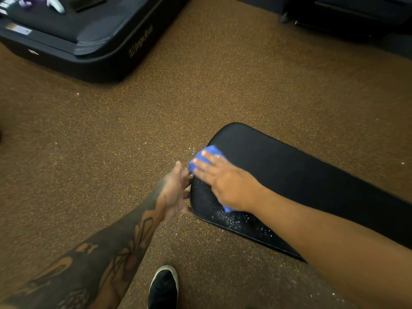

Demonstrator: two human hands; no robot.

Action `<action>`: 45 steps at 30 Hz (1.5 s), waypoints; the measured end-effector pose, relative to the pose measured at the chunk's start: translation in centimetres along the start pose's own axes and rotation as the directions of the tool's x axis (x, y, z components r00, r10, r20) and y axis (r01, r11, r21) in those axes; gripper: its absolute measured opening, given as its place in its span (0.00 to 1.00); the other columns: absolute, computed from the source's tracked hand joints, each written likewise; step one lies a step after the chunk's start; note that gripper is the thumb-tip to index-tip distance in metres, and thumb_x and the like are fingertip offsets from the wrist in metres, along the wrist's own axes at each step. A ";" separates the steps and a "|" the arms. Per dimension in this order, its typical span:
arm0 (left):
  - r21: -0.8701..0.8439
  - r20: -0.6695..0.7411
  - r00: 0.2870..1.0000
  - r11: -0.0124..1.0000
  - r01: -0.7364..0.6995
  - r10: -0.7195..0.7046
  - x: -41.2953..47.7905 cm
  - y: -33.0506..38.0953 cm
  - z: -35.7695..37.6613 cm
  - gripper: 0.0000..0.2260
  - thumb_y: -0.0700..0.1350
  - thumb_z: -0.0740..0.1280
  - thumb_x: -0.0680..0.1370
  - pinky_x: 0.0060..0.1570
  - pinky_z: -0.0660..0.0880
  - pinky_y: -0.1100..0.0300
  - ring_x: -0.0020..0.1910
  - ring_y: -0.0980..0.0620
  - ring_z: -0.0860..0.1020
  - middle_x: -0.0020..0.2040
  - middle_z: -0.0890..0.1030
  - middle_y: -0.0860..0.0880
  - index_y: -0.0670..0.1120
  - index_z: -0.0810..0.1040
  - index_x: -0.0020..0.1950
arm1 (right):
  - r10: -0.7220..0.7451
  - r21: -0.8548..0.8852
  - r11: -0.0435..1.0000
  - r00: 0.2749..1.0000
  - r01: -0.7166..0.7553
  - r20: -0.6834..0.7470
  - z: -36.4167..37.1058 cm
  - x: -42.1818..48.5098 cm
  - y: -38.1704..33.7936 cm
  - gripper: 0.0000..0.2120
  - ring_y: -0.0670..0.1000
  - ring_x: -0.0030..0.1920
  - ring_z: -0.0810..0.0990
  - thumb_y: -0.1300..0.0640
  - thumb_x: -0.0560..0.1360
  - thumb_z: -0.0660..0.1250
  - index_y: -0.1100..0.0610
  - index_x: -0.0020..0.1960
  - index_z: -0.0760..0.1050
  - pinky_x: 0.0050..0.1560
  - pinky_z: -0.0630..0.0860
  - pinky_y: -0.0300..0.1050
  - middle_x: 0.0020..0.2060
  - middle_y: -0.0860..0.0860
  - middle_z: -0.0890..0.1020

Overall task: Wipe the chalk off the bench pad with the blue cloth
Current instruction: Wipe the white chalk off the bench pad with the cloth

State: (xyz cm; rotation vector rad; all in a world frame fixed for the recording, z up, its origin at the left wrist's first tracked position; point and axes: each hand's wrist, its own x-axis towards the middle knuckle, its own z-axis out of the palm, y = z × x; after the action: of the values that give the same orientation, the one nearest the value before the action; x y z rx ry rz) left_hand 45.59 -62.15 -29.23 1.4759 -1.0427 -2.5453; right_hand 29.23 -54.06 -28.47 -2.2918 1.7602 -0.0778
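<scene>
The black bench pad point(301, 175) runs from the centre of the view toward the lower right. White chalk specks point(236, 219) lie on its near end, by the front edge. My right hand point(223, 181) lies flat with straight fingers on the blue cloth point(206, 153), pressing it onto the pad's left end. The cloth shows beyond my fingertips and a bit below my wrist. My left hand point(176, 190) is cupped against the pad's left edge, fingers relaxed, holding nothing.
Brown speckled rubber floor point(133, 130) surrounds the bench, with some chalk flecks near the pad's end. A dark treadmill base point(89, 52) stands at the upper left. More dark equipment point(356, 14) sits at the upper right. My black shoe point(163, 288) is at the bottom centre.
</scene>
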 end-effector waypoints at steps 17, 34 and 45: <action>-0.139 0.076 0.996 0.989 0.059 -0.048 0.1 0.0 -0.7 0.37 0.71 0.38 0.78 0.66 0.58 0.22 0.66 0.40 0.75 0.71 0.74 0.47 0.54 0.72 0.72 | -0.089 -0.060 0.994 0.993 0.093 0.074 0.3 -1.6 -2.4 0.28 0.58 0.75 0.58 0.56 0.73 0.51 0.58 0.72 0.66 0.72 0.60 0.58 0.73 0.55 0.66; 0.112 -0.018 0.999 0.992 0.051 -0.049 0.3 0.8 0.8 0.21 0.65 0.45 0.83 0.49 0.75 0.35 0.61 0.45 0.76 0.65 0.76 0.56 0.60 0.74 0.60 | -0.025 -0.019 0.999 0.999 0.025 0.024 -0.9 -4.2 -0.1 0.27 0.59 0.75 0.59 0.58 0.73 0.52 0.57 0.71 0.68 0.70 0.63 0.61 0.73 0.53 0.67; 0.247 -0.151 0.989 0.968 0.048 -0.010 0.8 0.2 1.3 0.23 0.64 0.53 0.82 0.48 0.80 0.40 0.51 0.47 0.84 0.57 0.85 0.49 0.53 0.80 0.61 | -0.246 -0.070 0.966 0.968 0.249 0.048 0.6 -6.2 -1.8 0.23 0.57 0.75 0.58 0.58 0.75 0.60 0.57 0.70 0.69 0.75 0.52 0.53 0.72 0.52 0.68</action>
State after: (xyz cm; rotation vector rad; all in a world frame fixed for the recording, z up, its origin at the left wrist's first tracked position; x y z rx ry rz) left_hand 44.07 -61.90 -29.34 1.7193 -1.3688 -2.3466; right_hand 29.39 -47.60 -27.96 -2.5396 1.4737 -0.0116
